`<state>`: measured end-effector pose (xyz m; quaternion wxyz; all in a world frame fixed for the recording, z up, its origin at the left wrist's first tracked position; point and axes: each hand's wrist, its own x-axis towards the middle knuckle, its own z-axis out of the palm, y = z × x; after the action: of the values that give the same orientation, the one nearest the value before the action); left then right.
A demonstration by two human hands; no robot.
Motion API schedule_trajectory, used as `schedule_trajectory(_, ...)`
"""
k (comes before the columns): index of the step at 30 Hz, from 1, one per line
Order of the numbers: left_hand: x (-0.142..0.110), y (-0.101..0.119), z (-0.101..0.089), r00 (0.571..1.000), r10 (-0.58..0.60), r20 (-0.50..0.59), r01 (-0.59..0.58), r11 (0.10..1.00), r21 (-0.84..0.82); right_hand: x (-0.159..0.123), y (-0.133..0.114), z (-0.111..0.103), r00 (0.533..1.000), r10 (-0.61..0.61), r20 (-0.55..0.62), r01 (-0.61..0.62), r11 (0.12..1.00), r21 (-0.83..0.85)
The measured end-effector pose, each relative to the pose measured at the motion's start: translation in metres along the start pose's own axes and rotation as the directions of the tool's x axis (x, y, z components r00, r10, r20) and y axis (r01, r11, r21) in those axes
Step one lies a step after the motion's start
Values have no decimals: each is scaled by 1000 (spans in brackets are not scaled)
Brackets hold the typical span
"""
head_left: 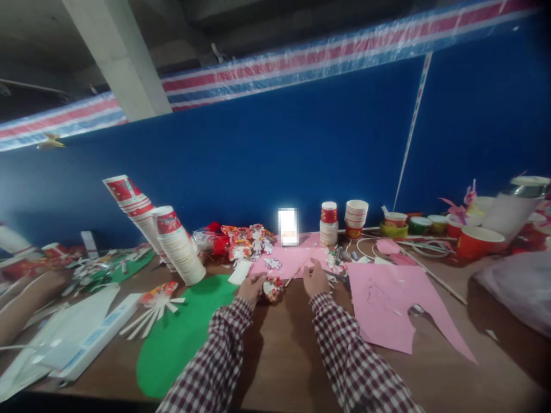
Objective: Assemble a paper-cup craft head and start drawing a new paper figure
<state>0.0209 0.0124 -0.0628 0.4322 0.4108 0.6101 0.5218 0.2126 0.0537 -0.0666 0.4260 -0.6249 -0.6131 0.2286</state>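
My left hand [253, 288] is closed at the edge of a small red, white and yellow paper cutout [272, 289], its fingers on the left side of it. To the right, my right hand [315, 279] is held above the table with fingers apart and slightly curled, holding nothing visible. A thin wooden stick [296, 272] lies between the two hands. Beyond them a pink sheet [282, 257] carries a white paper figure [272, 263]. More colourful paper figures [241, 244] are heaped behind my left hand.
Tall stacks of paper cups [181, 246] lean at left beside a green sheet [185, 338]. A cut pink sheet [383, 304] lies right, with scissors [419, 311] partly on it. Cup stacks [356, 215] and a bright pixelated rectangle [288, 227] stand behind. Another person's arm [34, 301] reaches in left.
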Motion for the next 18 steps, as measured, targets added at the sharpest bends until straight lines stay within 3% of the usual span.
schedule_trajectory(8,6,-2,4,997,55,57,-63,986,154,-15,-5,-1,973,-176,150,192,976,-99)
schedule_trajectory(11,6,-2,10,996,88,30,-93,969,229,-22,-7,-2,958,-218,186,243,962,-124)
schedule_trajectory(18,-4,-2,5,994,110,5,-106,948,300,-25,-8,-3,955,-224,194,247,963,-104)
